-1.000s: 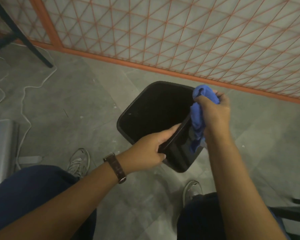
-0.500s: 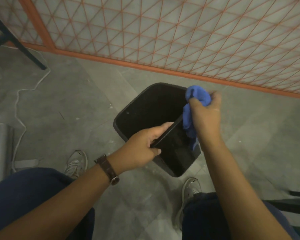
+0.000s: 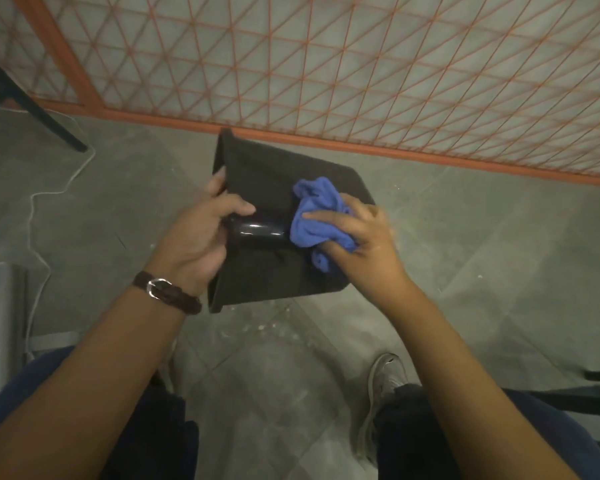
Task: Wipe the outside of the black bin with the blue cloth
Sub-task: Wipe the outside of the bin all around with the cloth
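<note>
You've got one black bin (image 3: pixel 267 174) tipped sideways over the floor (image 3: pixel 118 209), dull dark outer wall facing you with a shiny strip across it. Your left hand (image 3: pixel 194 237) grips its rim. Your right hand (image 3: pixel 361 244) clutches the one crumpled blue cloth (image 3: pixel 312 213), pressed on that wall.

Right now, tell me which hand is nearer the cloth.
Right. The right hand grips the cloth, pressing it against the outside of the bin. The left hand holds the bin's rim to the cloth's left, not touching it.
</note>
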